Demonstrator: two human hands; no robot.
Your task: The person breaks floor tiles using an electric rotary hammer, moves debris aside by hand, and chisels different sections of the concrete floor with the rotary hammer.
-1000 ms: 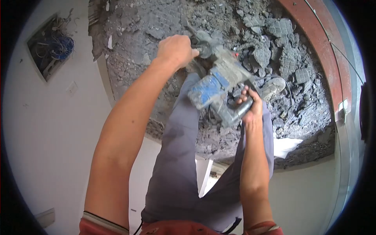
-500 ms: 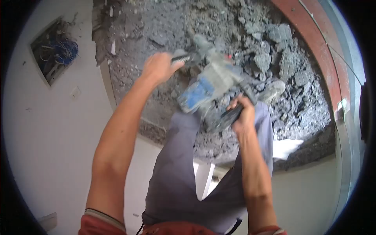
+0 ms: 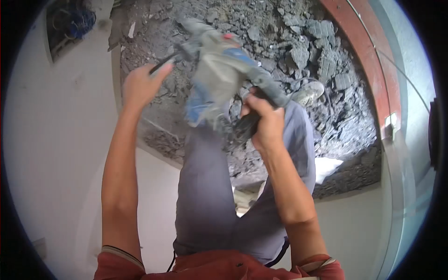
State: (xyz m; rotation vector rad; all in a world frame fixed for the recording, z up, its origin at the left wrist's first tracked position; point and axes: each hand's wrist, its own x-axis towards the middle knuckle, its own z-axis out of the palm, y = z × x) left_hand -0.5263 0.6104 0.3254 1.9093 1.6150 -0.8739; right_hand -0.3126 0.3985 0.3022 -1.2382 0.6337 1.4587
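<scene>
A dusty grey and blue demolition hammer (image 3: 217, 77) hangs in front of my legs, its body blurred by motion. My left hand (image 3: 142, 86) grips the dark side handle (image 3: 164, 63) near the tool's front. Around the black rear handle (image 3: 247, 123), my right hand (image 3: 267, 116) is closed. The tool's front end (image 3: 193, 28) points up and left in view, over the broken ground. I cannot make out whether a bit is fitted or touches anything.
Broken rubble (image 3: 298, 56) covers the ground, with larger chunks at the right. A cable (image 3: 329, 105) trails past my shoe (image 3: 310, 92). The white wall (image 3: 60, 140) has a recessed box with blue wires (image 3: 80, 23). A red-brown strip (image 3: 366, 60) curves along the right.
The demolition hammer and both hands have moved left in view. The tool's front end has swung up and left. Both hands have kept their grips.
</scene>
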